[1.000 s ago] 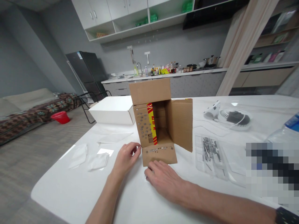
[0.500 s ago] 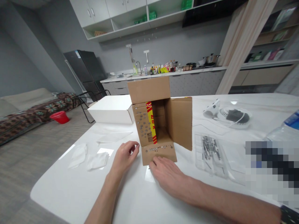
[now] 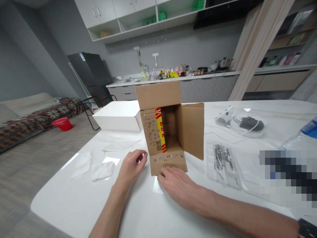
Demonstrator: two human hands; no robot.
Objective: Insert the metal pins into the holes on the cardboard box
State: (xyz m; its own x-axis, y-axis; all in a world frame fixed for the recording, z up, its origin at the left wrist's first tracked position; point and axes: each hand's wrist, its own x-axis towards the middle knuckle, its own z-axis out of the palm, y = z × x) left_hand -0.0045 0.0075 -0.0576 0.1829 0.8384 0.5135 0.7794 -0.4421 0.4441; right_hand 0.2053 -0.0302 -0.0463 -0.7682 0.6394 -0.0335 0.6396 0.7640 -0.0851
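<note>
An opened cardboard box [image 3: 192, 129] stands on the white table, its mouth toward me and its flaps folded out. Small grey round pieces [image 3: 150, 130] dot the left flap, beside a red and yellow tape strip [image 3: 160, 129]. More small round pieces run in a row across the lower flap [image 3: 168, 165]. Just left of that flap, my left hand [image 3: 131, 165] rests with fingers curled toward the thumb; nothing shows in it. My right hand [image 3: 177, 185] lies at the flap's front edge, fingers bent under. Whatever its fingertips hold, if anything, is hidden.
A white box [image 3: 116, 119] sits behind on the left, with folded white tissues [image 3: 102, 171] nearer. To the right are a clear compartment case [image 3: 223, 165] of metal parts, a white round basket [image 3: 247, 125] with a cable, and a large plastic bottle [image 3: 299, 138].
</note>
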